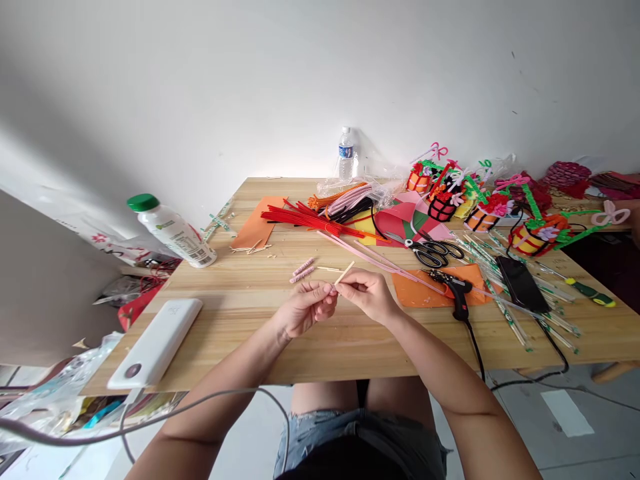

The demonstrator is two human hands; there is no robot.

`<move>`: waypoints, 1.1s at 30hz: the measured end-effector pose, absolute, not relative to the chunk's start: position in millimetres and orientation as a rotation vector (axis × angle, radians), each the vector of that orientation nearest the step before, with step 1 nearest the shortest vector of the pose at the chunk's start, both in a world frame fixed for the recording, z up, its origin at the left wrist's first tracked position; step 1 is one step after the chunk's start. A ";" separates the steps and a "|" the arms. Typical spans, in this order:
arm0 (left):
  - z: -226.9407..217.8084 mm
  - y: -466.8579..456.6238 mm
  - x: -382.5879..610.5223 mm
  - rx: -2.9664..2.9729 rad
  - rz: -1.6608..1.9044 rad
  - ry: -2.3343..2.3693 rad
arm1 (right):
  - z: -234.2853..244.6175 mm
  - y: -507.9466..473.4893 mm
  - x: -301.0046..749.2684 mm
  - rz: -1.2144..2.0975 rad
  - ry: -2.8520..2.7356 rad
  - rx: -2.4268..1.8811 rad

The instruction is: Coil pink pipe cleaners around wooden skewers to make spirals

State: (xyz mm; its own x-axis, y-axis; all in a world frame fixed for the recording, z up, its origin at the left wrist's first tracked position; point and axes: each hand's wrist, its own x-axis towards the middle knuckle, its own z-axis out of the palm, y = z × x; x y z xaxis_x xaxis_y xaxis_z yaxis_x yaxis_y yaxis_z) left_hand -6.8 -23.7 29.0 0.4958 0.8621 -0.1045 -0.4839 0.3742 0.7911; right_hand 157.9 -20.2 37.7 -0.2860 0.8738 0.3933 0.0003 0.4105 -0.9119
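My left hand (310,307) and my right hand (367,293) meet over the near middle of the table. Between their fingertips a short wooden stick (345,272) slants up to the right, both hands pinching near its lower end. A bit of pink shows at the left fingertips; what it is stays mostly hidden. Just beyond my left hand lie two short sticks wrapped in pink pipe cleaner (303,270). A bare stick (329,269) rests behind the hands. Long pale pink pipe cleaners (370,255) stretch from there toward the right.
A black glue gun (456,288) lies on orange paper, with scissors (433,252) behind. Red pipe cleaners (310,220) fill the middle. Decorated pipe-cleaner baskets (483,217), wrapped sticks (515,327), a phone (523,283) and a screwdriver (590,291) are right; a white bottle (175,233) and power bank (157,343) left.
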 end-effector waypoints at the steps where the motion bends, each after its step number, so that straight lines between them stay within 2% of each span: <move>1: 28.1 -24.1 -6.7 0.836 0.975 0.603 | 38.4 -20.2 158.0 1.066 -1.614 -0.799; 9: 20.9 -24.6 -16.7 1.764 1.468 0.923 | 46.4 -26.0 159.6 1.312 -1.508 -0.896; 15: 13.4 -25.9 -15.5 1.793 1.547 0.998 | 42.0 -27.1 155.8 1.227 -1.464 -0.888; 18: 19.0 -28.2 -12.0 1.538 1.385 0.841 | 39.7 -26.9 155.0 1.265 -1.419 -0.880; 22: 26.6 -27.4 -9.9 0.992 0.837 0.512 | 39.1 -26.3 154.9 1.256 -1.417 -0.777; 24: 28.6 -26.4 -9.7 0.792 0.725 0.457 | 39.2 -26.1 154.5 1.247 -1.457 -0.735; 29: 30.1 -23.6 -10.9 0.682 0.773 0.546 | 36.5 -23.9 154.2 1.179 -1.541 -0.742; 33: 31.0 -21.9 -14.2 0.952 0.903 0.675 | 33.2 -20.5 156.0 1.185 -1.544 -0.816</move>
